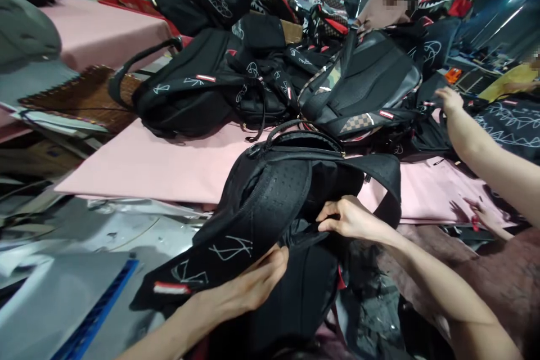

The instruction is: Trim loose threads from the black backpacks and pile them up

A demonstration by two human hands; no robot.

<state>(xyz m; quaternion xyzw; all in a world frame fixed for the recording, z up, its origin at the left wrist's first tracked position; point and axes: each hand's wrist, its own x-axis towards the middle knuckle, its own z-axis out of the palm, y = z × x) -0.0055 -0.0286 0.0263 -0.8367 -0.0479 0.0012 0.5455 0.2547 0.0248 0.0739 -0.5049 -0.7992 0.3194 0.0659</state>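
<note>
Pinched shut, the grip of the right hand (343, 218) has hold of black fabric (314, 230) on the black backpack (295, 287). Alongside it, the left hand (265, 275) has its fingers close together, touching the padded strap (270, 202); whether that grip clasps anything, I cannot tell.

On the strap's lower end, a red-and-white label (171, 288) sits beside white line drawings; its lettering is too blurred to read. Beyond the backpack, a black bag (181, 95) and a checked-trim bag (363, 84) each carry a similar, unreadable label.

The backpack's top overlaps the front edge of the surface (169, 169). Left of the backpack, pink cloth stretches to the surface's corner; right of it, a narrower strip shows. Farther right, another person's hand (451, 101) reaches toward the bags.
</note>
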